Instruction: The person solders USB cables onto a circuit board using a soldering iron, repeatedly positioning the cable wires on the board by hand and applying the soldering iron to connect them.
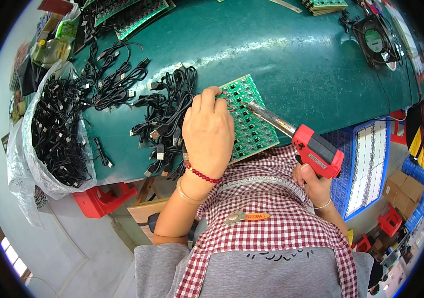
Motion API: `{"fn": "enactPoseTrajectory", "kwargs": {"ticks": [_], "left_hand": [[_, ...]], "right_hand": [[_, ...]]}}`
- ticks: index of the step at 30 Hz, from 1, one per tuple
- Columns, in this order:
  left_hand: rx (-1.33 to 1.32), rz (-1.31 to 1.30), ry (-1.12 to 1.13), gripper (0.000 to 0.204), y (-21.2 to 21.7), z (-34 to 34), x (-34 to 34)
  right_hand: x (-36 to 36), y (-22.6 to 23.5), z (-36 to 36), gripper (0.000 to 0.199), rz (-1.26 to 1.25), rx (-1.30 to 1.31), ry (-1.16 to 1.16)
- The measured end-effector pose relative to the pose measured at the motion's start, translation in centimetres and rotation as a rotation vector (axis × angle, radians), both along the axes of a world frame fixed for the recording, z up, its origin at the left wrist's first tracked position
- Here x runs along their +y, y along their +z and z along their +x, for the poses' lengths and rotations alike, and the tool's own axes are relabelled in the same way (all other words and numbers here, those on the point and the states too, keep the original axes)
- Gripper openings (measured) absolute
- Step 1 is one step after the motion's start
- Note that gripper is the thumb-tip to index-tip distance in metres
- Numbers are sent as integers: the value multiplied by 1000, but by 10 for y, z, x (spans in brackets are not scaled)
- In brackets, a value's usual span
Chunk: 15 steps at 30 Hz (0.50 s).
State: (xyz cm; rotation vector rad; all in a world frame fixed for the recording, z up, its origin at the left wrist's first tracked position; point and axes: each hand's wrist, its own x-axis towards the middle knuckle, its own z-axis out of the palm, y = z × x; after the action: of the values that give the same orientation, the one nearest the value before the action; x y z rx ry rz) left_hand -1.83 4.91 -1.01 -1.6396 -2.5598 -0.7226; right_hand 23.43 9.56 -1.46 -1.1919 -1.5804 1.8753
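Our left hand bends over the left side of the green circuit board, fingers curled and close together by some short red wires; its back hides the grip, so we cannot tell what is pinched. Our right hand is wrapped around the handle of the red soldering gun, whose metal barrel slants down-left to the board's upper part. The board lies near the front edge of the worktop, close against our checked apron.

The likeliest trouble, we judge, is heat: if the tip slips left, it could burn our fingertips or scorch wire insulation. Many small parts sit in tight rows, so a stray touch or too much solder could bridge neighbouring joints. Whether the tip touches the board, we cannot tell. Nothing visible clamps the board; a push from the gun or a tug from the black cable heap beside our left hand could turn it and pull a fresh joint loose.
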Motion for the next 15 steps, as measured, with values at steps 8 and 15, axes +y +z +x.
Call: {"fn": "enactPoseTrajectory", "kwargs": {"ticks": [8, 15], "left_hand": [[15, -7, 8, 7, 0, 1, 0], [27, -13, 4, 8, 1, 1, 1]], "right_hand": [[0, 3, -4, 29, -5, 20, 2], [-1, -1, 0, 28, -19, 13, 3]]}}
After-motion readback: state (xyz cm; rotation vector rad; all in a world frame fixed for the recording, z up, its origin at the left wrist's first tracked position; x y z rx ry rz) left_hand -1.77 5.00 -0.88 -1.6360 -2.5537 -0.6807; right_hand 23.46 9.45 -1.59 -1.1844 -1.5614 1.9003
